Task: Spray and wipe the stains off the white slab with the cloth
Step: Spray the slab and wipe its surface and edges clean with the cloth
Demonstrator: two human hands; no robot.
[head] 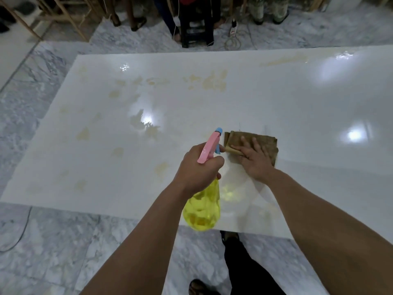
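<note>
My left hand (196, 167) grips the spray bottle (202, 207) ready; right hand (254, 159) fingers (244, 143) spread, pressing the cloth (264, 141) flat for scrubbing the white slab (276, 99).

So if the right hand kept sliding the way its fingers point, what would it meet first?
Probably nothing solid: the right hand, pressing the folded brown cloth, points across bare glossy white slab; its far edge comes next.

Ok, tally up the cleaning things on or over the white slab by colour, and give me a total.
Yellow, pink and blue: 1, the spray bottle, gripped by the left hand.
Brown: 1, the cloth, pressed flat on the white slab under the right hand.
Total: 2
</note>
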